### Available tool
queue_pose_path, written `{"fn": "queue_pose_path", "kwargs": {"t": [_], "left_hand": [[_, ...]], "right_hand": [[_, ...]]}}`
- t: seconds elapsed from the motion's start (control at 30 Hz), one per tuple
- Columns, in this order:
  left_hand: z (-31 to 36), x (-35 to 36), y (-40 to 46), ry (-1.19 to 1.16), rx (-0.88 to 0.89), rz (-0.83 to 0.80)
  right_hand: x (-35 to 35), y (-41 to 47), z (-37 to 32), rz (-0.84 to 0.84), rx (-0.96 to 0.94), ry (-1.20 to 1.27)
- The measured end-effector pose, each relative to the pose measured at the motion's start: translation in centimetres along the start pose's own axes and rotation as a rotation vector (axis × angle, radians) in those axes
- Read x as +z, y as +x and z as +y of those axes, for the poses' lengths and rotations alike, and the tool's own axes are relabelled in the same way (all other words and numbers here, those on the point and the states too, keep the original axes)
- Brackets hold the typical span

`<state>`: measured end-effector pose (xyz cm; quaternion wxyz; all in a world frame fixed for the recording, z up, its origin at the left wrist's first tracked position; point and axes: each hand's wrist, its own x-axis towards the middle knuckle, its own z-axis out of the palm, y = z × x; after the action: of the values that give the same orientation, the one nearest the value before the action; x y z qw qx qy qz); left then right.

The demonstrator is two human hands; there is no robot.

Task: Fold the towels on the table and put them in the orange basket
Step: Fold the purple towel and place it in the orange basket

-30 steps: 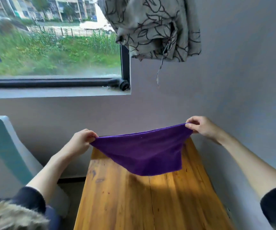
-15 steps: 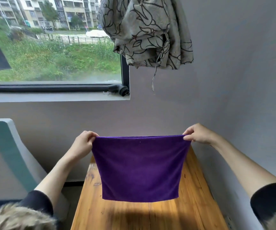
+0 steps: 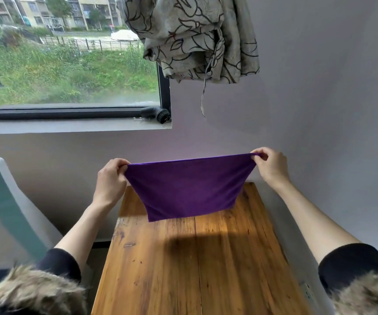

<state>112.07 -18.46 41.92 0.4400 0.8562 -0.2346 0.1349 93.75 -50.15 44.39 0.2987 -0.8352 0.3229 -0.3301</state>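
- left hand (image 3: pixel 110 178) pinches the towel (image 3: pixel 187 189) by its top left corner
- right hand (image 3: pixel 271 165) pinches the top right corner
- towel hangs stretched above the table (image 3: pixel 183 269), no readable writing or labels

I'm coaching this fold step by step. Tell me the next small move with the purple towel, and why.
Probably lower the purple towel flat onto the wooden table. The left hand and right hand each pinch a top corner, so it hangs spread in the air above the table, ready to be laid down and folded.
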Motion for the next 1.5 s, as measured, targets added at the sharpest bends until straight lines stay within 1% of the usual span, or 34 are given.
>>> {"fn": "queue_pose_path", "kwargs": {"t": [0.1, 0.17, 0.23, 0.33, 0.47, 0.53, 0.67, 0.7, 0.77, 0.83, 0.97, 1.1, 1.23, 1.5], "left_hand": [[-0.8, 0.3, -1.5, -0.039, -0.018, -0.054], [-1.9, 0.6, -2.9, -0.085, -0.093, -0.182], [-3.4, 0.8, -4.7, -0.128, -0.194, -0.354], [-5.8, 1.6, -8.7, -0.082, -0.312, -0.564], [-8.5, 3.2, -15.3, -0.007, -0.495, -0.891], [-9.5, 3.5, -18.0, 0.03, -0.546, -1.035], [-10.2, 3.6, -20.8, 0.003, -0.64, -1.182], [-10.2, 3.6, -21.1, -0.005, -0.656, -1.205], [-10.1, 3.7, -21.4, -0.02, -0.673, -1.195], [-10.0, 4.1, -21.2, -0.018, -0.656, -1.099], [-10.0, 5.3, -19.9, -0.012, -0.591, -0.877], [-10.8, 6.9, -19.2, 0.006, -0.606, -0.734], [-12.3, 9.1, -18.4, -0.008, -0.658, -0.694], [-15.9, 14.2, -16.4, 0.094, -0.617, -0.633]], "right_hand": [[-0.2, -1.7, 1.8, 0.039, -0.092, -0.023], [-0.1, -3.7, 3.6, 0.034, -0.153, -0.059], [0.5, -6.5, 5.9, -0.034, -0.132, -0.086], [1.7, -11.1, 9.5, -0.234, 0.077, -0.097], [2.4, -16.0, 13.2, -0.585, 0.309, -0.194], [2.1, -18.5, 14.7, -0.7, 0.429, -0.214], [0.9, -21.4, 16.8, -0.955, 0.704, -0.19], [0.6, -21.7, 17.1, -0.983, 0.764, -0.164], [0.3, -22.1, 17.5, -0.947, 0.823, -0.115], [0.6, -21.8, 17.6, -0.858, 0.824, -0.053], [2.2, -20.3, 17.3, -0.704, 0.849, 0.145], [4.6, -18.8, 17.5, -0.598, 0.864, 0.191], [7.4, -17.2, 18.6, -0.543, 0.861, 0.167], [12.7, -15.6, 22.4, -0.463, 0.857, 0.128]]}}
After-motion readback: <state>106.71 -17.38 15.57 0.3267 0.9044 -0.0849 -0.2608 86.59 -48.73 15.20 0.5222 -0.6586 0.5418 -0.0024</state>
